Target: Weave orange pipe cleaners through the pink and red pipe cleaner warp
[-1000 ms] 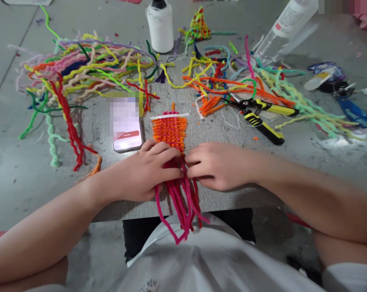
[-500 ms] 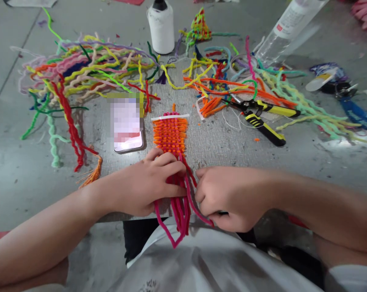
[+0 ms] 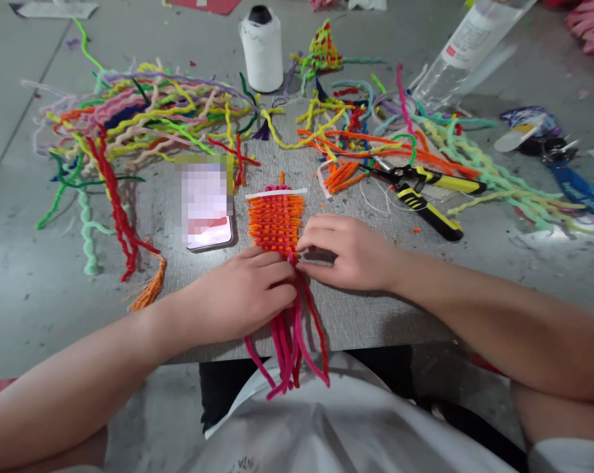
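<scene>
A small woven piece [image 3: 274,220] of orange and magenta pipe cleaners lies flat on the table, a white strip across its top. Loose magenta pipe cleaners [image 3: 284,345] hang from its lower end over the table edge, with a red one beside them. My left hand [image 3: 242,286] lies over the lower end of the weave, its fingers curled round the magenta strands. At the weave's lower right corner is my right hand [image 3: 349,253], thumb and fingertips drawn together against the edge. What sits between those fingertips is too small to make out.
A phone [image 3: 208,230] lies left of the weave. Black and yellow pliers [image 3: 420,187] rest open on the right. Behind are piles of coloured pipe cleaners [image 3: 144,118], a white thread spool [image 3: 262,52] and a clear bottle [image 3: 467,49]. An orange tassel [image 3: 152,286] lies left.
My right hand has let go of a magenta strand near the table edge and moved up to the weave's lower right corner. The loose strands now hang down. My left hand stays nearly in place.
</scene>
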`<state>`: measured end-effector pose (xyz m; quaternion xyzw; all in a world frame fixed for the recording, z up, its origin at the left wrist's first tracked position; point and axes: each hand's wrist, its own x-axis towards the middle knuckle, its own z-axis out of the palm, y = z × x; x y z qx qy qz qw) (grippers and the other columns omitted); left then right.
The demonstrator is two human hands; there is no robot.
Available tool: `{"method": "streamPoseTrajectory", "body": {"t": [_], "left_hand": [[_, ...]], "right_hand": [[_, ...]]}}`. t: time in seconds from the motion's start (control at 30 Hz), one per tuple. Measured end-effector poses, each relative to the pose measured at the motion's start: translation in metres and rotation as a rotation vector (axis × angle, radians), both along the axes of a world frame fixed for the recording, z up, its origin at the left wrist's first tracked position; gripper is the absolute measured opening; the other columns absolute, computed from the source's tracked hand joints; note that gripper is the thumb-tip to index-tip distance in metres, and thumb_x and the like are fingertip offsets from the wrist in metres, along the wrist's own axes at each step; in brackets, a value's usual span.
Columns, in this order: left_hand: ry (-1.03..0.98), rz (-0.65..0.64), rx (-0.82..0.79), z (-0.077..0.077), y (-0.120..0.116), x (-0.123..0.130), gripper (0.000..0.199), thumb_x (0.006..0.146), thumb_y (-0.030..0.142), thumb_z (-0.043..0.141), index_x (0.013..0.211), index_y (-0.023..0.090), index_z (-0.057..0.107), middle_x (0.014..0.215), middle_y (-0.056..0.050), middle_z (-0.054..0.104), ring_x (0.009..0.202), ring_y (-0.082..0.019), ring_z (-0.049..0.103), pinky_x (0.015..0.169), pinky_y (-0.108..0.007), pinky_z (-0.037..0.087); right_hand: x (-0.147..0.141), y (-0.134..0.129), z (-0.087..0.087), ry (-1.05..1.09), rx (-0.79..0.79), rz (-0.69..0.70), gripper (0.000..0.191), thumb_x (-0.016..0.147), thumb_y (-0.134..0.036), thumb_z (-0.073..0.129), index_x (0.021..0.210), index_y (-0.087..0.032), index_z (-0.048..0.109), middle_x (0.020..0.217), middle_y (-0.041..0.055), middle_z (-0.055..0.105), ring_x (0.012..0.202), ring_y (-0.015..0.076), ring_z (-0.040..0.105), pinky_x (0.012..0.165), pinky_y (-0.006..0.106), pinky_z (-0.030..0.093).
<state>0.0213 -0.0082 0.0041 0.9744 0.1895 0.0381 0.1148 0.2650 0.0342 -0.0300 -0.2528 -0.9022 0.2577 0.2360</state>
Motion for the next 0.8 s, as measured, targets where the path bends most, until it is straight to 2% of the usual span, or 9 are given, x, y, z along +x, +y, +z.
{"method": "streamPoseTrajectory", "body": {"t": [0.1, 0.23, 0.3, 0.47, 0.67, 0.8], "left_hand": [[-0.018, 0.091, 0.104, 0.000, -0.005, 0.005, 0.024, 0.106, 0.021, 0.048, 0.095, 0.016, 0.069, 0.096, -0.009, 0.069, 0.088, -0.021, 0.062, 0.080, -0.036, 0.054], [-0.056, 0.174, 0.215, 0.004, -0.017, 0.010, 0.020, 0.104, 0.021, 0.052, 0.106, 0.012, 0.071, 0.107, -0.012, 0.070, 0.093, -0.025, 0.066, 0.080, -0.041, 0.059], [-0.056, 0.159, 0.230, 0.004, -0.022, 0.010, 0.019, 0.101, 0.018, 0.055, 0.106, 0.011, 0.072, 0.110, -0.012, 0.071, 0.097, -0.027, 0.067, 0.084, -0.043, 0.061], [-0.027, 0.126, 0.207, -0.003, -0.026, 0.009, 0.020, 0.099, 0.013, 0.054, 0.102, 0.011, 0.074, 0.105, -0.011, 0.074, 0.100, -0.028, 0.068, 0.092, -0.046, 0.062], [-0.025, 0.119, 0.219, -0.006, -0.028, 0.009, 0.022, 0.099, 0.014, 0.052, 0.097, 0.012, 0.074, 0.103, -0.012, 0.074, 0.098, -0.027, 0.070, 0.082, -0.042, 0.065], [-0.020, 0.153, 0.258, -0.011, -0.034, 0.013, 0.024, 0.099, 0.013, 0.051, 0.110, 0.007, 0.072, 0.107, -0.014, 0.073, 0.096, -0.027, 0.071, 0.075, -0.038, 0.068]], "right_hand": [[-0.001, 0.001, -0.001, -0.042, 0.027, -0.003, 0.018, 0.101, -0.028, 0.059, 0.106, -0.015, 0.071, 0.103, 0.0116, 0.070, 0.098, 0.0235, 0.059, 0.091, 0.038, 0.049], [-0.004, 0.001, -0.003, -0.110, 0.075, 0.012, 0.026, 0.105, -0.026, 0.051, 0.097, -0.016, 0.073, 0.099, 0.0117, 0.070, 0.094, 0.0235, 0.056, 0.089, 0.039, 0.048], [-0.005, 0.002, -0.004, -0.130, 0.092, 0.002, 0.027, 0.105, -0.026, 0.051, 0.093, -0.015, 0.073, 0.097, 0.0113, 0.069, 0.092, 0.0230, 0.055, 0.088, 0.038, 0.047], [-0.011, 0.003, -0.004, -0.213, 0.080, -0.051, 0.030, 0.104, -0.025, 0.048, 0.087, -0.015, 0.070, 0.090, 0.0091, 0.067, 0.088, 0.0213, 0.056, 0.084, 0.035, 0.045], [-0.017, -0.004, -0.001, -0.233, 0.055, -0.158, 0.026, 0.100, -0.020, 0.049, 0.081, -0.017, 0.066, 0.086, 0.0070, 0.065, 0.086, 0.0201, 0.056, 0.081, 0.034, 0.043], [-0.017, -0.005, -0.001, -0.203, 0.070, -0.161, 0.023, 0.100, -0.019, 0.049, 0.085, -0.017, 0.067, 0.090, 0.0087, 0.066, 0.089, 0.0214, 0.056, 0.084, 0.035, 0.045]]}}
